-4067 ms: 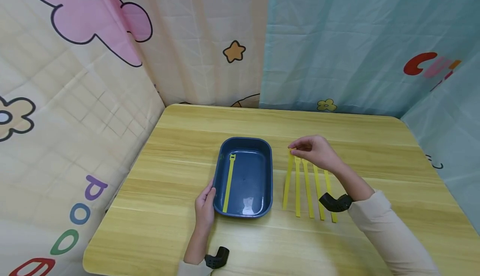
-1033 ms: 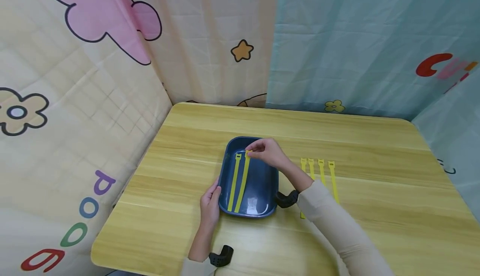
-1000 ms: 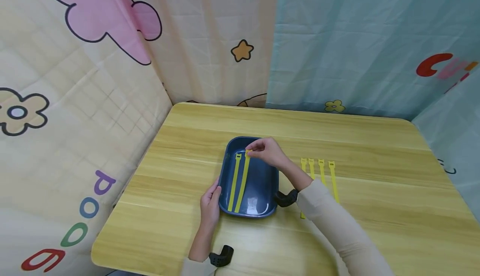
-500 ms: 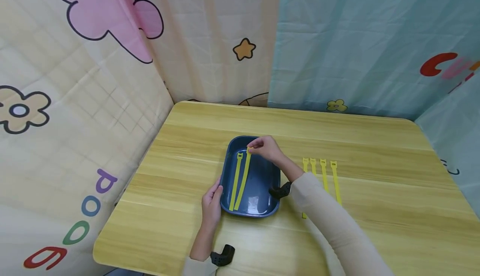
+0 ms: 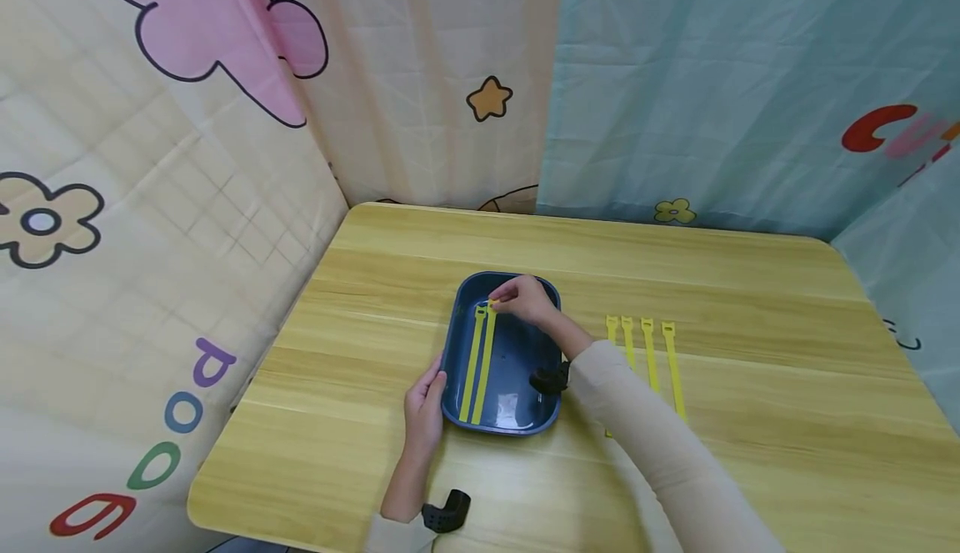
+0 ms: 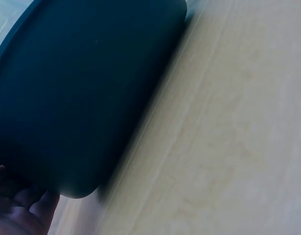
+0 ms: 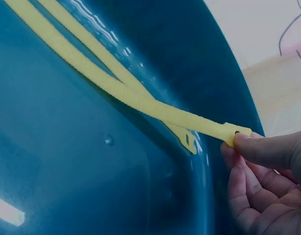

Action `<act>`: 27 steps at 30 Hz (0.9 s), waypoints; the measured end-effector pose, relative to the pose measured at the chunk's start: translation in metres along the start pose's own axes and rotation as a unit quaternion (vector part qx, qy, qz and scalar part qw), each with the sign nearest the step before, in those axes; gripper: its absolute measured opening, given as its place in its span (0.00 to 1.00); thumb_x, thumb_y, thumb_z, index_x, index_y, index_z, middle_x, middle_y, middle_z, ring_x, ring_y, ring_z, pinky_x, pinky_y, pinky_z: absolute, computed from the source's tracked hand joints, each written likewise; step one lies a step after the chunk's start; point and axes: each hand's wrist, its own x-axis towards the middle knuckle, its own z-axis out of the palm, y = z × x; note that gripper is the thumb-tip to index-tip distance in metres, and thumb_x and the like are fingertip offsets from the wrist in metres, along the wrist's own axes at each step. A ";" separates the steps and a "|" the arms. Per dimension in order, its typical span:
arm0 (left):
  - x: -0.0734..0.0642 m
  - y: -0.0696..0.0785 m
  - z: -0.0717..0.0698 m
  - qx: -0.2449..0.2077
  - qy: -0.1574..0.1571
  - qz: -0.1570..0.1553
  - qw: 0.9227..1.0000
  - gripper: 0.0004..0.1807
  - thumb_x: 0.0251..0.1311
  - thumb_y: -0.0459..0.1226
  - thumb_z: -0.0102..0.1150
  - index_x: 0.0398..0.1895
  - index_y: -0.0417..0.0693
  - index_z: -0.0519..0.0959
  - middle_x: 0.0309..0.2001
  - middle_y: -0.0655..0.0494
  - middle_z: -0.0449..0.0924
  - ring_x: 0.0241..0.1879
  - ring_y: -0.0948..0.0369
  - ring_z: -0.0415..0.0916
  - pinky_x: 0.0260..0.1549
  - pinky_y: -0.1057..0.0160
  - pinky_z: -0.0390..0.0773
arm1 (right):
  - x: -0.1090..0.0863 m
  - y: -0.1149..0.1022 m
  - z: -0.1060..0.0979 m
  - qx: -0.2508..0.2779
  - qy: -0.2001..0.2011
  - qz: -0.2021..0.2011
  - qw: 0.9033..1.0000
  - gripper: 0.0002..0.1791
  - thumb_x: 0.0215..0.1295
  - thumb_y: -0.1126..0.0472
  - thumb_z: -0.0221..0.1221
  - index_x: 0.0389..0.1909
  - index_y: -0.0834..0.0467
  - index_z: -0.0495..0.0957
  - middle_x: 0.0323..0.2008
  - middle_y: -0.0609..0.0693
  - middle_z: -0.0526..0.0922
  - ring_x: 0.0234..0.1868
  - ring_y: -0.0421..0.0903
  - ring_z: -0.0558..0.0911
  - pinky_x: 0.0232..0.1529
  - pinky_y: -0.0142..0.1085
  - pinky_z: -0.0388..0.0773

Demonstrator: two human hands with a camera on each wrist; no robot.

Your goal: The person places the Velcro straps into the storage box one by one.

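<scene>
A dark blue tray (image 5: pixel 542 363) sits on the wooden table (image 5: pixel 750 286), with two yellow straps lying lengthwise inside. My right hand (image 5: pixel 521 299) pinches the far end of the right-hand strap (image 5: pixel 484 361) over the tray's far side; the right wrist view shows the strap (image 7: pixel 140 100) held at its tip by my fingers (image 7: pixel 268 149), crossing above the other strap (image 7: pixel 182 134). My left hand (image 5: pixel 424 399) rests against the tray's near left rim, fingers (image 6: pixel 18 205) touching its outer wall (image 6: pixel 82 98).
Several more yellow straps (image 5: pixel 648 357) lie in a row on the table to the right of the tray, partly hidden by my right sleeve (image 5: pixel 660 453). Printed fabric walls surround the table on the left, back and right.
My right hand carried one strap from the row on the table into the tray and has brought it down beside the first strap. The left hand has stayed at the tray's rim.
</scene>
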 end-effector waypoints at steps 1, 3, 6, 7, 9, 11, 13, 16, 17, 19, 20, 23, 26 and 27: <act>0.000 0.000 0.000 -0.002 0.000 0.000 1.000 0.18 0.59 0.33 0.42 0.52 0.34 0.66 0.52 0.50 0.66 0.54 0.62 0.60 0.51 0.69 0.60 | 0.000 0.000 0.001 -0.002 0.000 0.004 1.000 0.07 0.46 0.65 0.61 0.28 0.62 0.80 0.26 0.50 0.79 0.29 0.42 0.76 0.31 0.32 0.74; 0.000 0.000 0.000 -0.004 -0.001 0.001 1.000 0.18 0.59 0.33 0.42 0.52 0.34 0.66 0.52 0.50 0.66 0.54 0.62 0.60 0.51 0.69 0.60 | 0.001 0.001 0.002 -0.004 0.000 0.014 1.000 0.07 0.46 0.65 0.61 0.28 0.61 0.80 0.26 0.49 0.79 0.29 0.42 0.76 0.31 0.32 0.74; 0.000 0.001 0.000 -0.005 -0.005 0.001 1.000 0.18 0.60 0.33 0.41 0.52 0.35 0.66 0.52 0.50 0.66 0.54 0.63 0.60 0.50 0.70 0.60 | 0.002 0.001 0.004 -0.006 0.001 0.030 1.000 0.06 0.47 0.65 0.61 0.28 0.61 0.80 0.26 0.49 0.79 0.29 0.42 0.75 0.31 0.32 0.74; 0.000 0.001 0.000 -0.003 -0.005 0.001 1.000 0.18 0.60 0.33 0.41 0.52 0.35 0.66 0.52 0.50 0.66 0.54 0.62 0.60 0.50 0.70 0.60 | 0.002 0.002 0.005 -0.007 0.003 0.037 0.999 0.06 0.47 0.64 0.61 0.28 0.61 0.80 0.26 0.49 0.79 0.29 0.42 0.75 0.31 0.33 0.74; 0.000 0.001 0.000 -0.001 -0.006 -0.001 1.000 0.18 0.60 0.33 0.41 0.52 0.35 0.66 0.53 0.50 0.66 0.54 0.62 0.59 0.50 0.69 0.60 | 0.003 0.003 0.006 -0.009 0.005 0.044 0.999 0.06 0.47 0.65 0.61 0.28 0.61 0.80 0.26 0.49 0.79 0.29 0.43 0.75 0.31 0.33 0.74; 0.000 0.000 -0.001 0.001 -0.007 0.000 1.000 0.18 0.60 0.33 0.41 0.52 0.35 0.66 0.53 0.49 0.66 0.54 0.61 0.59 0.51 0.69 0.60 | 0.003 0.004 0.007 -0.012 0.009 0.049 0.999 0.06 0.46 0.65 0.61 0.28 0.61 0.80 0.26 0.49 0.79 0.29 0.43 0.75 0.31 0.33 0.74; 0.000 0.000 -0.001 0.001 -0.007 -0.003 1.000 0.18 0.60 0.34 0.41 0.53 0.36 0.66 0.53 0.50 0.66 0.54 0.62 0.59 0.51 0.69 0.59 | 0.004 0.006 0.008 -0.014 0.013 0.054 0.998 0.06 0.46 0.65 0.61 0.28 0.60 0.80 0.26 0.49 0.79 0.29 0.42 0.75 0.31 0.33 0.74; 0.000 0.002 -0.001 0.001 -0.010 -0.005 1.000 0.18 0.60 0.33 0.40 0.53 0.36 0.66 0.53 0.50 0.65 0.54 0.62 0.58 0.51 0.69 0.59 | 0.006 0.010 0.010 -0.017 0.017 0.062 0.998 0.06 0.46 0.65 0.61 0.28 0.59 0.80 0.26 0.49 0.79 0.29 0.42 0.75 0.31 0.33 0.74; -0.001 0.002 -0.001 0.001 -0.011 -0.007 1.000 0.18 0.60 0.33 0.40 0.53 0.37 0.66 0.53 0.50 0.65 0.54 0.62 0.58 0.51 0.69 0.59 | 0.006 0.012 0.011 -0.018 0.018 0.063 0.998 0.06 0.46 0.65 0.61 0.28 0.59 0.80 0.26 0.48 0.78 0.29 0.42 0.75 0.31 0.33 0.74; -0.001 0.002 -0.001 0.000 -0.011 -0.006 1.000 0.18 0.60 0.33 0.40 0.53 0.36 0.65 0.53 0.50 0.65 0.54 0.62 0.58 0.51 0.69 0.59 | 0.007 0.014 0.012 -0.020 0.021 0.063 0.998 0.06 0.46 0.66 0.61 0.28 0.59 0.80 0.26 0.48 0.78 0.29 0.42 0.75 0.31 0.32 0.74; -0.001 0.002 -0.001 0.000 -0.011 -0.005 1.000 0.18 0.60 0.33 0.40 0.53 0.36 0.65 0.53 0.50 0.65 0.54 0.62 0.58 0.51 0.69 0.59 | 0.007 0.014 0.012 -0.022 0.023 0.063 0.998 0.06 0.46 0.66 0.61 0.28 0.59 0.80 0.26 0.48 0.78 0.29 0.42 0.75 0.31 0.32 0.74; 0.000 0.001 -0.001 -0.002 -0.009 -0.007 1.000 0.18 0.60 0.33 0.41 0.53 0.36 0.66 0.53 0.51 0.65 0.54 0.63 0.58 0.51 0.69 0.59 | 0.007 0.014 0.013 -0.020 0.024 0.059 0.998 0.06 0.46 0.67 0.61 0.28 0.60 0.80 0.26 0.49 0.79 0.28 0.42 0.75 0.30 0.32 0.74; 0.001 0.004 -0.001 -0.009 -0.009 -0.013 1.000 0.17 0.60 0.32 0.41 0.53 0.36 0.66 0.53 0.51 0.65 0.54 0.63 0.59 0.51 0.70 0.59 | 0.006 0.012 0.013 -0.019 0.023 0.059 0.998 0.06 0.46 0.67 0.60 0.29 0.61 0.80 0.25 0.49 0.79 0.27 0.41 0.76 0.29 0.32 0.73; 0.001 0.004 -0.001 -0.011 -0.010 -0.014 1.000 0.17 0.60 0.31 0.40 0.53 0.35 0.66 0.53 0.50 0.65 0.54 0.62 0.59 0.51 0.70 0.59 | 0.006 0.012 0.013 -0.020 0.022 0.058 0.998 0.06 0.47 0.67 0.60 0.29 0.61 0.80 0.25 0.49 0.79 0.27 0.41 0.76 0.28 0.32 0.74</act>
